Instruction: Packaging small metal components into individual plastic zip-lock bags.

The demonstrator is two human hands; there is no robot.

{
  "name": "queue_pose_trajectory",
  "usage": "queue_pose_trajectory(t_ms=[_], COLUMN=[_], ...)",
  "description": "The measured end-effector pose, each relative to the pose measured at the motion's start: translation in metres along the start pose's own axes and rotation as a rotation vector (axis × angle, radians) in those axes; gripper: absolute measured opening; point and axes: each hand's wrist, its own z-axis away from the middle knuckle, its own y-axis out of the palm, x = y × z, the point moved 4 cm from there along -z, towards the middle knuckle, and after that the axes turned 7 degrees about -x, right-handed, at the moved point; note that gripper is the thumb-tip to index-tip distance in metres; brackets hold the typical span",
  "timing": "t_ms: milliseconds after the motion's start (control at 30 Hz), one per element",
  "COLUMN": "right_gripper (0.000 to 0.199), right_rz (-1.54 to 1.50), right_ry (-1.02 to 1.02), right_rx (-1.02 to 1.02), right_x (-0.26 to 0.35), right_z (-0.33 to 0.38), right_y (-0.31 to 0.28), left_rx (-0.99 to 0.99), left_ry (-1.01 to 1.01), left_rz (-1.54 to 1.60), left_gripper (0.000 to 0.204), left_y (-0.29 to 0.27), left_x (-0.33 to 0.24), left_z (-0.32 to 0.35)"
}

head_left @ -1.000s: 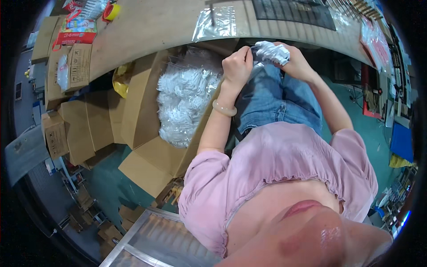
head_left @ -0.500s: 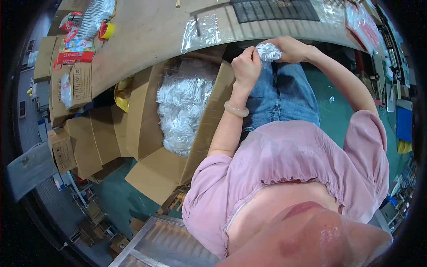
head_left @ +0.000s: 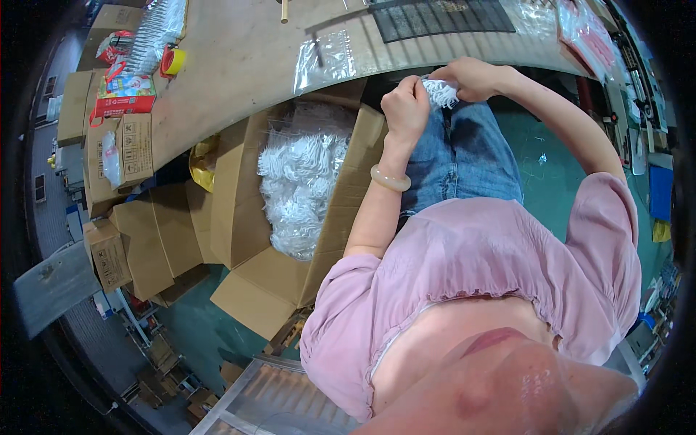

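Above my lap, at the table's front edge, a bunch of small white looped pieces (head_left: 440,93) sits between my two hands. Whether a clear bag surrounds it cannot be made out. My left hand (head_left: 404,109) is closed in a pinch at the bunch's upper left, with a pale bracelet on that wrist. Curled over the bunch from the right, my right hand (head_left: 473,78) grips it, its fingertips partly hidden. To the left, an open cardboard box (head_left: 335,210) holds a heap of clear bags filled with similar white pieces (head_left: 299,181).
On the table (head_left: 239,80) lie a flat clear plastic bag (head_left: 324,61), a dark mat (head_left: 444,17) and a yellow tape roll (head_left: 173,62). Pink-and-clear bags (head_left: 584,36) rest at the right end. More cardboard boxes (head_left: 152,228) stand at the left.
The white bunch has tipped lower and shows less between my hands. My right hand has shifted slightly left over it. The whole view has moved a little.
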Motion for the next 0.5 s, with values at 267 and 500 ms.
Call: queue_pose_trajectory(t_ms=[267, 500], right_gripper=[0.051, 0.047], right_rz=[-0.229, -0.036], right_ry=[0.167, -0.020], right_rx=[0.040, -0.146], right_x=[-0.021, -0.033], right_z=[-0.004, 0.009], right_y=[0.024, 0.029], left_rx=[0.071, 0.053], left_ry=[-0.004, -0.010], left_rz=[-0.013, 0.020], left_gripper=[0.013, 0.013], left_y=[0.012, 0.023], left_x=[0.001, -0.002], left_z=[0.011, 0.018])
